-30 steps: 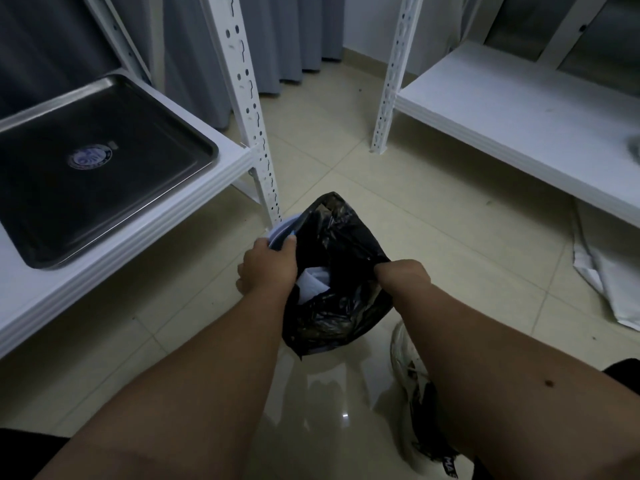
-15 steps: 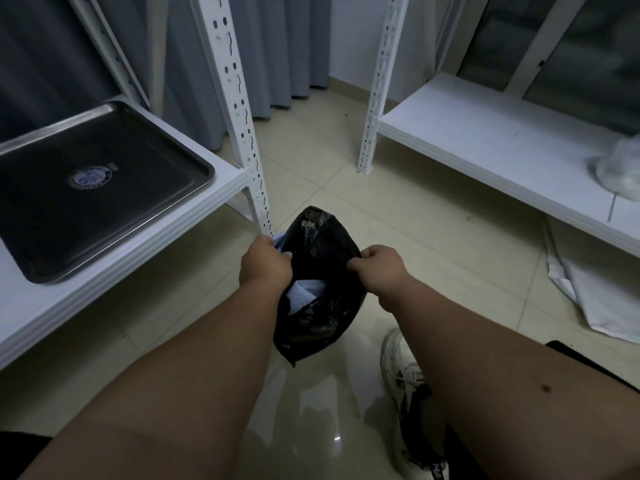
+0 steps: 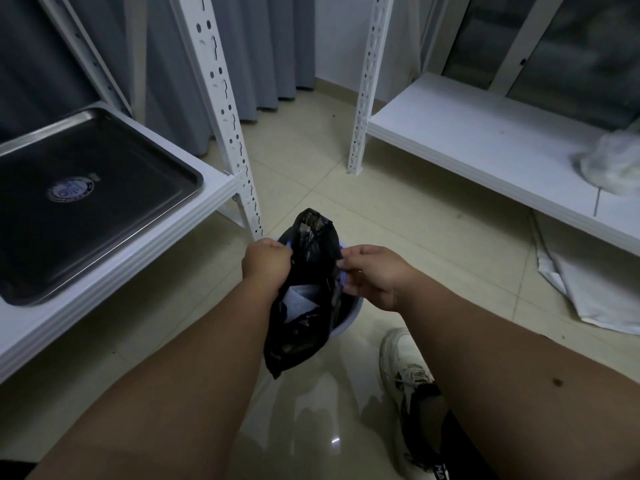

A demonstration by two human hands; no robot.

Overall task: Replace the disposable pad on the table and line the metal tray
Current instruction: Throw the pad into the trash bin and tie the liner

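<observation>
A black plastic bag [image 3: 304,327] hangs over a pale blue bin [image 3: 349,320] on the floor, with white crumpled material [image 3: 298,299] showing inside it. My left hand [image 3: 266,261] grips the bag's left rim. My right hand [image 3: 374,275] pinches the right rim together with the bin's blue edge. The metal tray [image 3: 104,216] lies bare on the white shelf [image 3: 114,268] at the left, a round sticker at its middle. It is well apart from both hands.
A second white shelf [image 3: 485,147] runs along the right, with a crumpled white bundle [image 3: 613,164] on it. A white sheet [image 3: 588,282] lies on the floor under it. Perforated white posts [image 3: 225,109] stand ahead. My shoe [image 3: 405,368] is beside the bin.
The view has tilted up and drawn back. My hands have pulled the bag's rim closer together, and the blue bin's edge now shows beneath my right hand.
</observation>
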